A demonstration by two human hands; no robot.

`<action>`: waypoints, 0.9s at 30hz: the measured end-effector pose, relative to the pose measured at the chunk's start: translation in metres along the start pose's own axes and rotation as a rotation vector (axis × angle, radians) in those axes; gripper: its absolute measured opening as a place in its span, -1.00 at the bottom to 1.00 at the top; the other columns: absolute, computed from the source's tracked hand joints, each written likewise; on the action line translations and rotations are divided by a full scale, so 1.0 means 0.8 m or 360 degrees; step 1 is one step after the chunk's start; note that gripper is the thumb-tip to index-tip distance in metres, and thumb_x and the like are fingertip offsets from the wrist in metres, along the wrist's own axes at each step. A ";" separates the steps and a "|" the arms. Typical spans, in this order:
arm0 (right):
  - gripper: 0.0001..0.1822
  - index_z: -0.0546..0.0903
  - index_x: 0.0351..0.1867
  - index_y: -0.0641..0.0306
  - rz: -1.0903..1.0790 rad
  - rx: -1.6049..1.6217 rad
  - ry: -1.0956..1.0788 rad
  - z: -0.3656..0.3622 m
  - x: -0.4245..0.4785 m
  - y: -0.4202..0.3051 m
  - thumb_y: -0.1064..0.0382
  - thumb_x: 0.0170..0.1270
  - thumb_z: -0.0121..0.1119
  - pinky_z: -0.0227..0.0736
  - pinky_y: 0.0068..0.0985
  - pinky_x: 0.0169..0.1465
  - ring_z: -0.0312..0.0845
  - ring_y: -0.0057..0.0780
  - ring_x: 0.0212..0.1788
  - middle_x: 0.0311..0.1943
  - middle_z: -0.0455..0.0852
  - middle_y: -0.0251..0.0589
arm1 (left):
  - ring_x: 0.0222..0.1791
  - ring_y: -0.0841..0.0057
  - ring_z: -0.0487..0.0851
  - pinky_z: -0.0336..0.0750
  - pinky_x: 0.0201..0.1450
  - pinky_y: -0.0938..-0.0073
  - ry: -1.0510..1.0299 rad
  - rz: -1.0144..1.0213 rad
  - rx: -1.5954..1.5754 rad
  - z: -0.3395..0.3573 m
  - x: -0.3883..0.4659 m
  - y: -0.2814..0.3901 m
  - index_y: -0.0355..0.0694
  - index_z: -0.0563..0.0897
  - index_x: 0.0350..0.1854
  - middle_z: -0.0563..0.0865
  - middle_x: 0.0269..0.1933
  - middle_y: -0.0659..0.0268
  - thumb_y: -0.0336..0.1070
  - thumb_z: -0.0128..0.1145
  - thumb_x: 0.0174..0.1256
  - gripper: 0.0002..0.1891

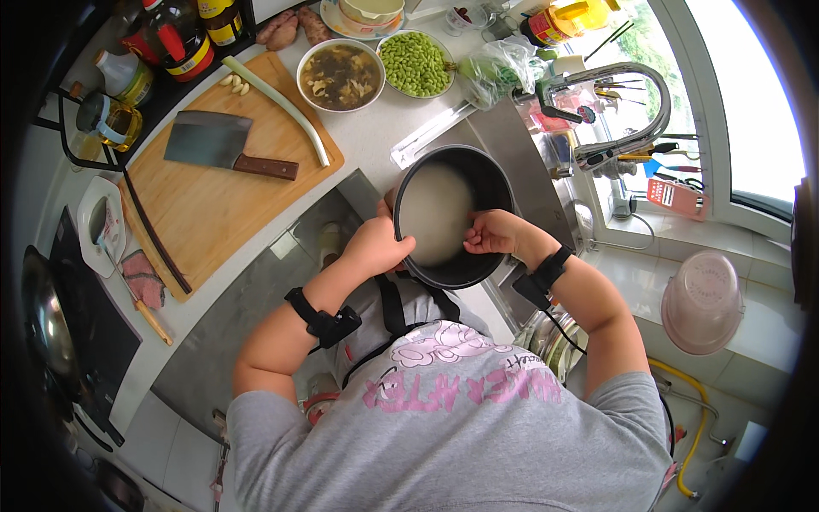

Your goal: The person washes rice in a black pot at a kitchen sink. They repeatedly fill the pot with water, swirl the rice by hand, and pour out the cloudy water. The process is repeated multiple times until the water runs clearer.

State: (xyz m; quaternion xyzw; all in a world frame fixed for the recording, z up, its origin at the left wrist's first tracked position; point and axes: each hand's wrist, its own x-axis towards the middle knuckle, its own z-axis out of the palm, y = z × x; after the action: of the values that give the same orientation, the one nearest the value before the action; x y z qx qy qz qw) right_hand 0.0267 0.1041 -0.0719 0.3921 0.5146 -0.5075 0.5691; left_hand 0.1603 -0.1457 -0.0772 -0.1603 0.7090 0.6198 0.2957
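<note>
A dark rice cooker inner pot (489, 176) with cloudy whitish water (435, 211) in it is held in front of me, near the sink's steel edge. My left hand (379, 246) grips the pot's left side, its thumb over the rim. My right hand (496, 232) is inside the pot at its right wall, fingers curled, fingertips at the cloudy water; whether they hold anything is hidden. Left of the pot, a cleaver (208, 141), garlic cloves (237, 84) and a leek stalk (281, 109) lie on a wooden cutting board (256, 205).
A bowl of soup (340, 73) and a bowl of green beans (416, 64) stand beyond the pot. A plastic bag (499, 73) lies beside the chrome faucet (659, 102). Sauce bottles (179, 45) line the back left; a wok (48, 313) is at far left.
</note>
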 end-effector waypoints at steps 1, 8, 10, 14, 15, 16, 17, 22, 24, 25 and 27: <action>-0.76 0.38 -0.28 0.26 0.0012 0.0015 -0.0002 -0.001 0.002 0.001 0.63 0.13 -0.25 0.59 -0.24 -0.12 0.39 -0.46 -0.45 -0.44 0.37 -0.24 | -0.34 0.13 0.73 0.61 -0.23 0.29 0.0061 0.0095 0.0060 0.001 0.003 -0.005 -0.46 0.17 0.26 0.69 -0.34 -0.07 -0.24 0.12 0.06 -0.29; -0.75 0.41 -0.27 0.27 0.0007 -0.0036 0.0012 0.009 -0.006 0.000 0.63 0.13 -0.24 0.59 -0.26 -0.09 0.38 -0.50 -0.45 -0.45 0.38 -0.28 | -0.27 0.03 0.70 0.57 -0.14 0.23 0.0108 0.0209 0.0140 -0.003 -0.001 -0.003 -0.48 0.15 0.27 0.68 -0.32 -0.13 -0.19 0.12 0.06 -0.25; -0.76 0.41 -0.28 0.28 0.0002 -0.0035 0.0005 0.010 -0.009 0.000 0.62 0.13 -0.24 0.59 -0.27 -0.08 0.38 -0.50 -0.45 -0.45 0.38 -0.28 | -0.30 0.06 0.71 0.58 -0.18 0.24 0.0114 0.0228 0.0160 -0.004 -0.001 -0.003 -0.48 0.15 0.27 0.69 -0.34 -0.11 -0.19 0.13 0.07 -0.25; -0.77 0.41 -0.30 0.28 -0.0008 0.0029 -0.0004 0.009 -0.005 0.005 0.62 0.12 -0.23 0.59 -0.26 -0.06 0.37 -0.50 -0.46 -0.46 0.38 -0.27 | -0.49 0.20 0.72 0.62 -0.35 0.32 0.0091 0.0245 0.0133 -0.002 0.004 -0.009 -0.48 0.13 0.26 0.70 -0.40 -0.04 -0.21 0.12 0.12 -0.28; -0.78 0.41 -0.31 0.28 -0.0011 0.0048 -0.0011 0.007 -0.002 0.007 0.62 0.12 -0.23 0.59 -0.26 -0.05 0.36 -0.50 -0.47 -0.46 0.38 -0.26 | -0.55 0.24 0.72 0.63 -0.41 0.35 0.0070 0.0233 0.0102 -0.001 0.005 -0.010 -0.48 0.12 0.26 0.70 -0.41 -0.02 -0.22 0.11 0.13 -0.29; -0.79 0.40 -0.32 0.28 -0.0014 0.0067 -0.0018 0.006 -0.001 0.009 0.61 0.12 -0.22 0.59 -0.26 -0.05 0.35 -0.49 -0.47 -0.47 0.38 -0.26 | -0.58 0.28 0.71 0.62 -0.45 0.37 0.0071 0.0240 0.0099 -0.001 0.006 -0.011 -0.49 0.12 0.26 0.70 -0.42 -0.01 -0.24 0.11 0.14 -0.30; -0.79 0.40 -0.32 0.28 -0.0024 0.0077 -0.0012 0.006 0.000 0.010 0.61 0.12 -0.22 0.59 -0.25 -0.04 0.35 -0.49 -0.47 -0.47 0.39 -0.25 | -0.62 0.32 0.71 0.62 -0.49 0.40 0.0073 0.0246 0.0096 0.000 0.006 -0.012 -0.49 0.11 0.26 0.70 -0.43 0.01 -0.25 0.10 0.15 -0.30; -0.81 0.38 -0.34 0.28 -0.0057 0.0108 0.0003 0.005 0.003 0.014 0.61 0.12 -0.22 0.58 -0.25 -0.03 0.33 -0.48 -0.48 -0.46 0.41 -0.22 | -0.62 0.35 0.71 0.62 -0.53 0.43 0.0086 0.0271 0.0114 0.002 0.009 -0.016 -0.48 0.09 0.27 0.70 -0.42 0.03 -0.27 0.10 0.16 -0.31; -0.81 0.41 -0.31 0.30 -0.0077 0.0120 -0.0008 0.002 0.005 0.016 0.60 0.14 -0.22 0.59 -0.24 -0.03 0.36 -0.46 -0.47 -0.46 0.42 -0.21 | -0.61 0.36 0.71 0.63 -0.54 0.44 0.0072 0.0257 0.0081 0.003 0.009 -0.017 -0.46 0.08 0.27 0.70 -0.40 0.03 -0.28 0.10 0.17 -0.31; -0.80 0.42 -0.29 0.31 -0.0089 0.0127 -0.0013 0.001 0.004 0.017 0.59 0.14 -0.21 0.59 -0.24 -0.03 0.37 -0.45 -0.47 -0.46 0.43 -0.21 | -0.61 0.36 0.71 0.63 -0.55 0.45 0.0067 0.0254 0.0047 0.004 0.009 -0.018 -0.46 0.08 0.28 0.70 -0.39 0.03 -0.29 0.10 0.17 -0.31; -0.77 0.43 -0.17 0.28 -0.0249 -0.0082 0.0159 0.008 -0.003 0.020 0.58 0.18 -0.15 0.57 -0.31 -0.02 0.47 -0.41 -0.39 -0.42 0.48 -0.21 | -0.61 0.36 0.71 0.63 -0.56 0.46 0.0056 0.0250 -0.0017 0.005 0.010 -0.019 -0.44 0.07 0.29 0.70 -0.37 0.03 -0.30 0.10 0.17 -0.31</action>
State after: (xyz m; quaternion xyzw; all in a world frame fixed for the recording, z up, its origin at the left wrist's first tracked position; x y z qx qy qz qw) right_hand 0.0439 0.1009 -0.0701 0.3608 0.5842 -0.5169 0.5112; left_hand 0.1641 -0.1436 -0.0940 -0.1166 0.7212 0.6419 0.2326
